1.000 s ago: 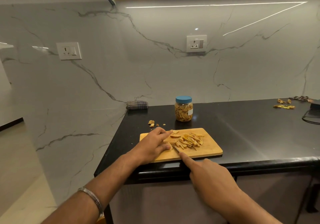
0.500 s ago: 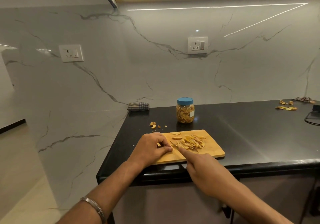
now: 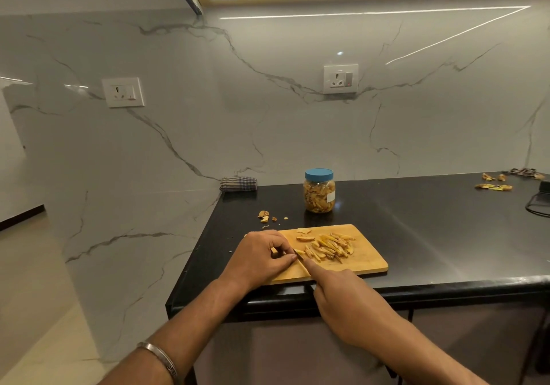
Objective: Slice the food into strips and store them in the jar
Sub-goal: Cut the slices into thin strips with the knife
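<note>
A wooden cutting board [image 3: 366, 261] lies at the near edge of the black counter. A heap of yellow strips [image 3: 330, 246] covers its middle, with two larger pieces [image 3: 304, 235] behind them. My left hand [image 3: 260, 258] rests on the board's left end, fingers curled over a small piece of food that is mostly hidden. My right hand [image 3: 342, 298] grips a knife [image 3: 298, 255], forefinger stretched along the blade; only a short stretch of blade shows between the hands. A clear jar [image 3: 319, 192] with a blue lid stands behind the board, filled with strips.
Small scraps [image 3: 263, 215] lie on the counter [image 3: 431, 229] left of the jar. A folded checked cloth [image 3: 238, 183] sits against the wall. More peelings [image 3: 494, 186] and a black cable [image 3: 537, 206] lie at the far right.
My left hand's fingers have curled in and drawn back toward the board's left end. The knife and my right hand have followed leftward, close against it.
</note>
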